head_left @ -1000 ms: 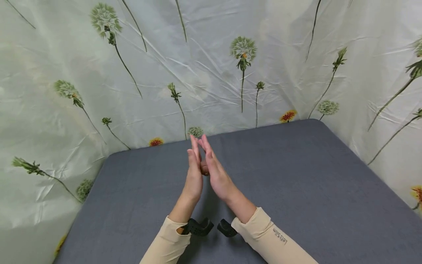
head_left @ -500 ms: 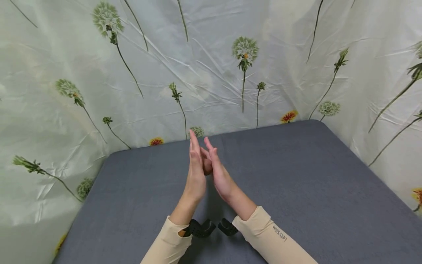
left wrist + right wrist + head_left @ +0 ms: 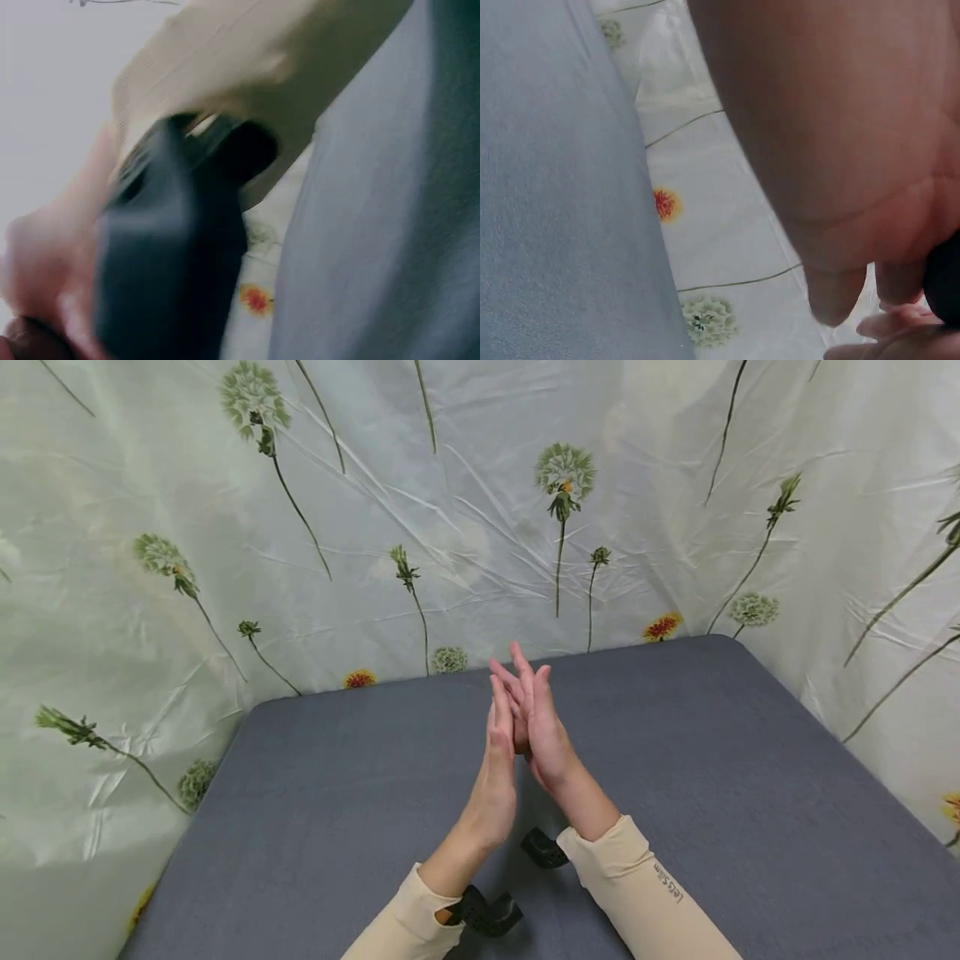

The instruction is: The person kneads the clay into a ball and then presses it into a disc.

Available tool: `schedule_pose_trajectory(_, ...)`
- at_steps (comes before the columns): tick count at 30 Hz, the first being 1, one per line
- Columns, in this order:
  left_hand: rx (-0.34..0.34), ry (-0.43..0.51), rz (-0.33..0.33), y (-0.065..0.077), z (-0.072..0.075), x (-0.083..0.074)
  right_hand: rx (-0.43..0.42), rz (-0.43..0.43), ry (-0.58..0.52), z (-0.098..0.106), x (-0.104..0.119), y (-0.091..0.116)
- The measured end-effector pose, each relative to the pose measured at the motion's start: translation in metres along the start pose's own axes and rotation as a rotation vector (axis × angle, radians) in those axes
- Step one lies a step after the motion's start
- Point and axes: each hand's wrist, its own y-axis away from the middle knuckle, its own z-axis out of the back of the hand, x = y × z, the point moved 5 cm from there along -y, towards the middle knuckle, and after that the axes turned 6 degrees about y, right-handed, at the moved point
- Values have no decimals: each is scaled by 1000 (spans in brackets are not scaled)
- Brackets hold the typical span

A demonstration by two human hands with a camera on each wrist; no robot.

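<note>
My left hand (image 3: pixel 495 785) and right hand (image 3: pixel 551 735) stand up palm to palm over the grey surface (image 3: pixel 360 810) in the head view. Their fingers are straight and point away from me. The right fingertips reach slightly past the left ones. A small brown patch (image 3: pixel 521 747) shows low between the palms; I cannot tell whether it is shaded fingers or a small thing. In the right wrist view a palm (image 3: pixel 862 150) fills the upper right, with fingertips (image 3: pixel 889 322) below. The left wrist view holds a blurred cream sleeve (image 3: pixel 217 60) and part of a hand (image 3: pixel 45 262).
Black wrist devices (image 3: pixel 491 914) sit at both cuffs. A pale curtain (image 3: pixel 465 535) printed with dandelions surrounds the surface's back and sides. The surface has a rounded far right corner (image 3: pixel 727 643).
Both hands have shifted right, still palm to palm. The right hand has slid forward against the left, and its fingertips now reach farther. The head view has tilted slightly.
</note>
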Motion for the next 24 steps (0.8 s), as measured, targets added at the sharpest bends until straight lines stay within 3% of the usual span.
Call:
schedule_pose_trajectory(5,-117,35,-40,-7,27,-11,123,13,-24,-23,-7,0)
schedule_pose_trajectory(8,-199,61,1,-11,47,-6,147,29,38,-39,-9,4)
schedule_pose_trajectory(11,-241,90,68,-14,55,4,119,60,128,-44,-4,8)
schedule_pose_trajectory(14,-220,101,105,-14,47,13,62,105,172,-37,5,9)
schedule_pose_trajectory(18,-131,45,90,-8,21,15,-4,113,141,-16,10,6)
schedule_pose_trajectory(21,-87,-10,42,-3,9,8,7,64,91,-7,6,4)
schedule_pose_trajectory(24,-96,-13,8,-4,13,1,54,27,64,-10,-1,3)
